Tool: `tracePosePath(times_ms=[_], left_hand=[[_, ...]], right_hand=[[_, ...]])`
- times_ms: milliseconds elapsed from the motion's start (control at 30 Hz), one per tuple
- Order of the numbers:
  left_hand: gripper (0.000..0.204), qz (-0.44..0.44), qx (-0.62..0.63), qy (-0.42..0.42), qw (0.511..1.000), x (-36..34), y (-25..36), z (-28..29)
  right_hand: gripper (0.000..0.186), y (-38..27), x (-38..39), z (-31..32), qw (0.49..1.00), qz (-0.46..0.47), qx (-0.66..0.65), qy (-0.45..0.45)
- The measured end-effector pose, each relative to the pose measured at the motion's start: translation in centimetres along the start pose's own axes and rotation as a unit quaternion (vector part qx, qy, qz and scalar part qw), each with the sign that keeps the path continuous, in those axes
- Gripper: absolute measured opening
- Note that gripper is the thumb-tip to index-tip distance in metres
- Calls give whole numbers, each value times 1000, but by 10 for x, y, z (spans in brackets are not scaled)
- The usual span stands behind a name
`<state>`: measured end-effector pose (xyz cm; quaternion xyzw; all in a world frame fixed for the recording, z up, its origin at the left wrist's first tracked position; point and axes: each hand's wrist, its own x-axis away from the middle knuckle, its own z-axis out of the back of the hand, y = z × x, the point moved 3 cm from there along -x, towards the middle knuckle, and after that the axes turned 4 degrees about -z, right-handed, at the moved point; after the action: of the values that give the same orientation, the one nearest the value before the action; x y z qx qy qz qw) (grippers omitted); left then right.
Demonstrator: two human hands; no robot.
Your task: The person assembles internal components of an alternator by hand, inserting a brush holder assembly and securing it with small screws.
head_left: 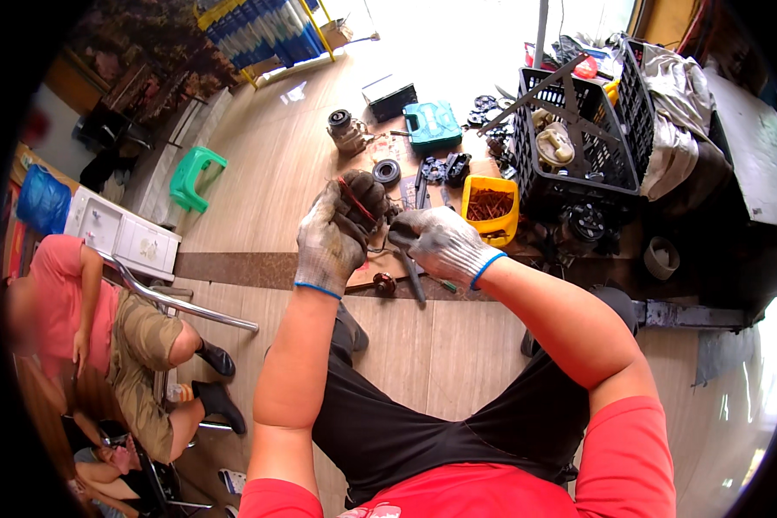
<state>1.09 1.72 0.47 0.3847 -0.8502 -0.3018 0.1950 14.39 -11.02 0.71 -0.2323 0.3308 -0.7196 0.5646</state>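
Two gloved hands are being held above the floor: a dark round part (364,194) is being clamped in the left hand (332,237), while the right hand (440,242) is being closed on a thin wire (380,252). The part could be dropped if the worn glove slips.

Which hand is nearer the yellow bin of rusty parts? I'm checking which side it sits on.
Right. The right hand is just left of the yellow bin, a small gap away. The left hand, gripping a dark round part, is farther left.
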Motion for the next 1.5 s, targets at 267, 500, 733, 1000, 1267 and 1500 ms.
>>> tracePosePath(times_ms=[267, 500, 733, 1000, 1267, 1500], left_hand=[[32, 98, -96, -142, 980, 6, 5, -13], [27, 181, -375, -119, 901, 28, 0, -32], [26, 234, -402, -72, 882, 22, -8, -21], [27, 229, -364, -55, 901, 19, -11, -16], [27, 145, -415, -99, 893, 9, -20, 2], [19, 33, -229, 33, 972, -1, -22, 5]], right_hand=[[23, 44, -24, 5, 986, 147, -57, -49], [27, 37, -21, 33, 984, 94, 48, -142], [27, 25, -18, 41, 991, 53, 71, -102], [22, 31, -25, 33, 990, 84, 115, -7], [16, 25, -24, 24, 997, 24, 76, -11], [24, 12, -7, -6, 998, 30, -7, 48]])
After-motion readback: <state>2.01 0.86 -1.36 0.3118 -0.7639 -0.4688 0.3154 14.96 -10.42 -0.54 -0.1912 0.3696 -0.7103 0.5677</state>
